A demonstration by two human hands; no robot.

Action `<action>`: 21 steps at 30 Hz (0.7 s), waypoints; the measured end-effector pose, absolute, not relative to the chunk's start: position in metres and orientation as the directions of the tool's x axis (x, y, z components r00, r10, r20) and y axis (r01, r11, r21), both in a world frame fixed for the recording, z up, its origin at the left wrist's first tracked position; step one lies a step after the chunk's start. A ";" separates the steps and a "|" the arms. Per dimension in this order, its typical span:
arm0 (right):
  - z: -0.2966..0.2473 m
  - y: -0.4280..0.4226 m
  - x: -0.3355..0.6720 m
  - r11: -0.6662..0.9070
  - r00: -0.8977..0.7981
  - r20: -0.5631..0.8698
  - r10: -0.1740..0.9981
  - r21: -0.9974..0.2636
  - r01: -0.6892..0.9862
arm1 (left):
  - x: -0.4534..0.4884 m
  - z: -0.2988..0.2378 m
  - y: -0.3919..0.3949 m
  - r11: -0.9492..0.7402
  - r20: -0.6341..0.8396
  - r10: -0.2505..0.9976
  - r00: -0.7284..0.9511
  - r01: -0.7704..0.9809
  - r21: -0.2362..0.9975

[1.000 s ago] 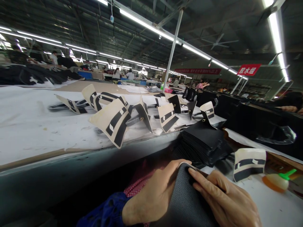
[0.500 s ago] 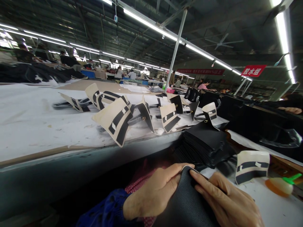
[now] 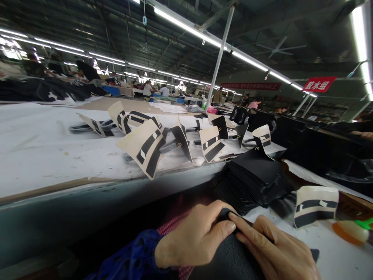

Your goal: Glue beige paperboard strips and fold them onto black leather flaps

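Observation:
Both of my hands press on a black grained leather piece (image 3: 230, 258) at the bottom of the view. My left hand (image 3: 194, 237) grips its top edge, thumb and fingers curled over it. My right hand (image 3: 274, 252) lies on the piece with fingers together, fingertips meeting the left thumb at the folded edge. A stack of black leather pieces (image 3: 256, 181) sits just beyond my hands. A cream piece with black stripes (image 3: 316, 204) stands curled to the right.
Several cream-and-black flap pieces (image 3: 145, 146) stand on the raised white table (image 3: 43, 151) ahead. An orange bottle with a green tip (image 3: 351, 231) lies at far right. Black bags (image 3: 309, 146) line the right bench. Other people work in the distance.
My left fingers have curled further over the leather's top edge, folding it down, and both hands sit slightly lower in view. The camera has tilted a little.

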State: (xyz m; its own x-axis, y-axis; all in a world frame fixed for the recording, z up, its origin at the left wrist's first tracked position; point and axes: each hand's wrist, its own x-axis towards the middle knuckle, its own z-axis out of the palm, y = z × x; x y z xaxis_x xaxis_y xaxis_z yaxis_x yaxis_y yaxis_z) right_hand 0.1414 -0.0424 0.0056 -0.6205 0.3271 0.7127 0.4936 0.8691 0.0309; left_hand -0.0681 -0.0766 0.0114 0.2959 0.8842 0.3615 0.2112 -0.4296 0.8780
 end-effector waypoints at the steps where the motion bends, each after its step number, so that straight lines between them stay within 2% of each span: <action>1: 0.004 -0.043 0.141 0.865 -0.609 0.715 0.343 0.011 0.501 | -0.068 0.011 -0.077 -0.422 0.349 0.889 0.296 0.231 0.877; 6: 0.000 -0.044 0.140 0.862 -0.601 0.709 0.369 -0.019 0.506 | -0.068 0.011 -0.077 -0.385 0.300 0.904 0.305 0.272 0.882; 11: 0.003 -0.043 0.141 0.849 -0.604 0.707 0.369 0.007 0.528 | -0.068 0.005 -0.074 -0.427 0.367 0.889 0.273 0.212 0.879; 13: 0.005 -0.046 0.143 0.834 -0.535 0.748 0.394 -0.045 0.551 | -0.070 0.003 -0.074 -0.433 0.384 0.889 0.248 0.185 0.883; 16: 0.003 -0.053 0.145 0.746 -0.323 0.813 0.484 -0.190 0.638 | -0.075 0.004 -0.077 -0.439 0.404 0.892 0.204 0.174 0.882; 21: -0.004 -0.059 0.142 0.633 -0.129 0.809 0.574 -0.338 0.697 | -0.077 0.003 -0.085 -0.428 0.403 0.903 0.146 0.264 0.864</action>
State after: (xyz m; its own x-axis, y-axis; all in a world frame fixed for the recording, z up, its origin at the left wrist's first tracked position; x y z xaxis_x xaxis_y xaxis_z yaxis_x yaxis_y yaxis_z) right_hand 0.1415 -0.0593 -0.0037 -0.1290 0.5739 0.8087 0.6966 0.6328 -0.3380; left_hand -0.0767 -0.0847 0.0032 0.1459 0.9034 0.4032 0.2640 -0.4283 0.8642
